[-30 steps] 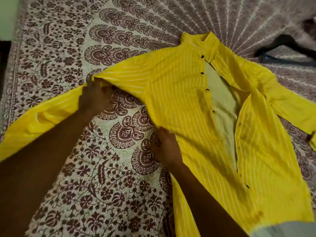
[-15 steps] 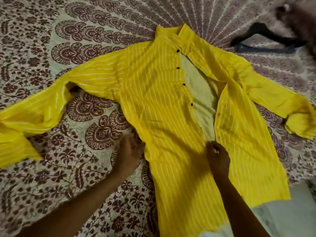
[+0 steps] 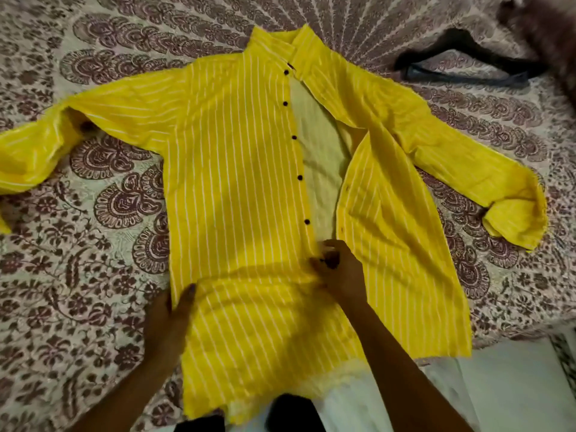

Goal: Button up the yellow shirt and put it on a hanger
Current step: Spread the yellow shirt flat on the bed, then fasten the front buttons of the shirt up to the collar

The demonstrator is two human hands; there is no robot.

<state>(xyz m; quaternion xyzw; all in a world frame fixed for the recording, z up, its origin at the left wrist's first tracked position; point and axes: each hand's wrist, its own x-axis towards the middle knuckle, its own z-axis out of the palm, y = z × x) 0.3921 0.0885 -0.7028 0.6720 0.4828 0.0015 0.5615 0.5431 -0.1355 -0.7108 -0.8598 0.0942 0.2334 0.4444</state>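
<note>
The left hand (image 3: 170, 316) was closed on the side edge of the yellow shirt (image 3: 237, 188), the thumb laid over the fabric, so that the near front panel was held taut. The shirt was spread flat, front uppermost, collar at the far end from both hands, with its lower body lying between them. Five dark buttons (image 3: 300, 177) were seen in a row beyond the right hand, all unfastened. The right hand (image 3: 341, 272) was curled at the lower end of the button strip, and the fabric there was pinched between its fingertips. Whether a button was held could not be told. To the right of that hand the buttonhole panel (image 3: 389, 232) lay folded open.

The step in hand was judged to be the start of buttoning, from the lower end. For the next move, the open panel would need to be drawn across to the right hand and a hole aligned over its button.

The hanger (image 3: 467, 65) lay well beyond and to the right of the right hand, untouched.

The shirt was carried by a bed covered with a printed bedspread (image 3: 93, 275). A pale cloth (image 3: 514, 385) was seen near the right forearm. Nothing more of the room could be made out.
</note>
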